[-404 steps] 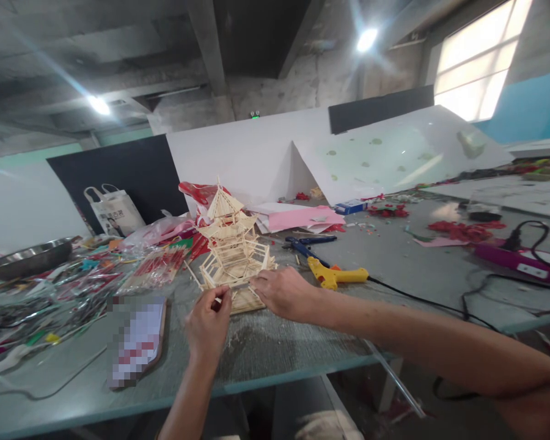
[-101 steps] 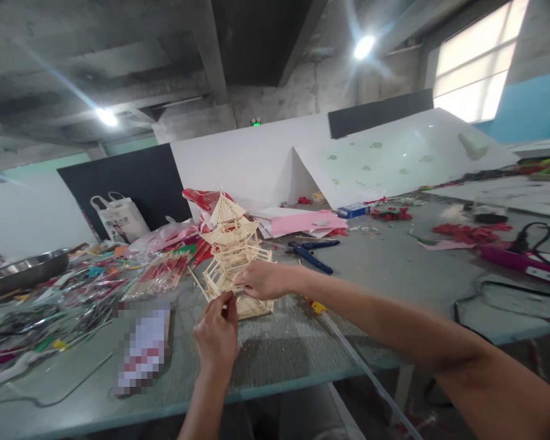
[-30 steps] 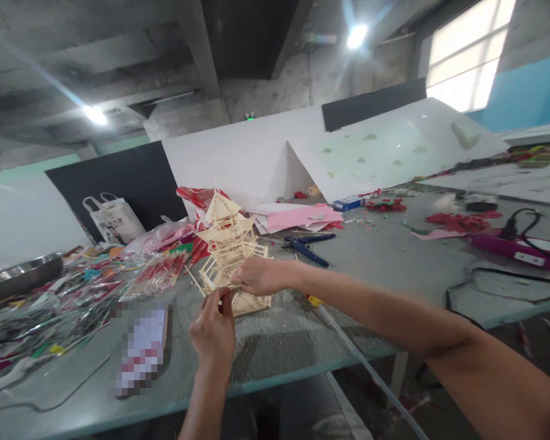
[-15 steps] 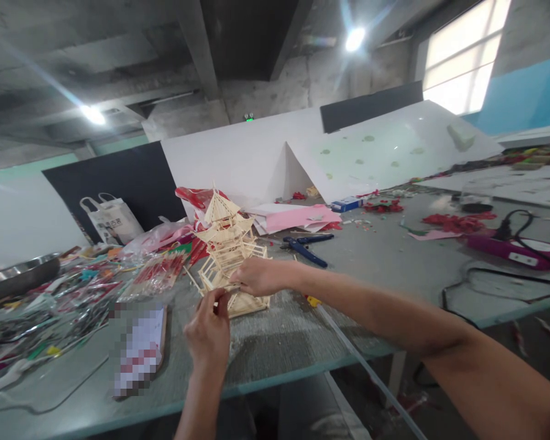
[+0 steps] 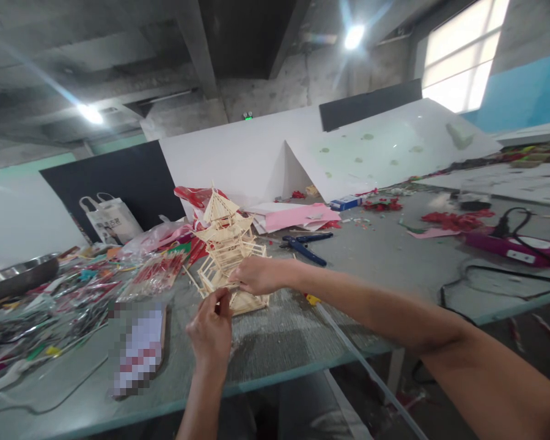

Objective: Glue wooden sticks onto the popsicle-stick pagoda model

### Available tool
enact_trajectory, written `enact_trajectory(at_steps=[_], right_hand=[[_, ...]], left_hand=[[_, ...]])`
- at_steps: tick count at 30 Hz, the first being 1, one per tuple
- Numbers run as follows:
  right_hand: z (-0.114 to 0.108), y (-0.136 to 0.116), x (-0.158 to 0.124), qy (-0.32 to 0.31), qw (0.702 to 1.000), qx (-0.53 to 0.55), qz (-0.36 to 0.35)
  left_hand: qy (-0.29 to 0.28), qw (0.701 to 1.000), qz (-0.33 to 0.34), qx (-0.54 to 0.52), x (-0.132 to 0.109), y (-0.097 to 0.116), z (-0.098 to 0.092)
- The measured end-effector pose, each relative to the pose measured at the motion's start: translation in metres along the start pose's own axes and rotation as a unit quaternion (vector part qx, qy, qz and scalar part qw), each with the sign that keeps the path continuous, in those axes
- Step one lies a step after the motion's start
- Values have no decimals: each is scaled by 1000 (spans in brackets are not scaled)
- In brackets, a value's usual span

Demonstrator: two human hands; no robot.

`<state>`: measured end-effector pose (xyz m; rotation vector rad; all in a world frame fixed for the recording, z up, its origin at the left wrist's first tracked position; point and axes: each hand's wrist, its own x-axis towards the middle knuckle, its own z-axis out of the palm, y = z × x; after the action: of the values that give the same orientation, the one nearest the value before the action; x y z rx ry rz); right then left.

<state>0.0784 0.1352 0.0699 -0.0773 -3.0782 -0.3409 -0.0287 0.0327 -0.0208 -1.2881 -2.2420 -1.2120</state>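
Left grip (image 5: 211, 327), pinched at stick pagoda (image 5: 227, 235) — bagged sticks (image 5: 156, 272)

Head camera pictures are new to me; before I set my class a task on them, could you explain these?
There is no machine here: a person works bare-handed. Every picture comes from one camera on that person's head, looking forward and down. On the table stands a tiered tower of pale sticks. The left hand and right hand are close together at its lower front; whether they grip a loose stick is too small to tell. Blue-handled pliers lie to the tower's right, a metal bowl sits far left, and a purple device lies far right.
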Motion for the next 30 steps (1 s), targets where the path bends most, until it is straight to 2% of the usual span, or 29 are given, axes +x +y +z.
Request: enact_trajectory(at_steps=[9, 20, 30], right_hand=[[4, 1, 1, 10, 1000, -10, -7], [2, -1, 0, 5, 1000, -23, -2], [3, -1, 1, 5, 1000, -29, -8]], left_hand=[[10, 1000, 0, -16, 0, -1, 0], [-21, 998, -47, -21, 3, -1, 2], [-21, 998, -46, -28, 1, -6, 2]])
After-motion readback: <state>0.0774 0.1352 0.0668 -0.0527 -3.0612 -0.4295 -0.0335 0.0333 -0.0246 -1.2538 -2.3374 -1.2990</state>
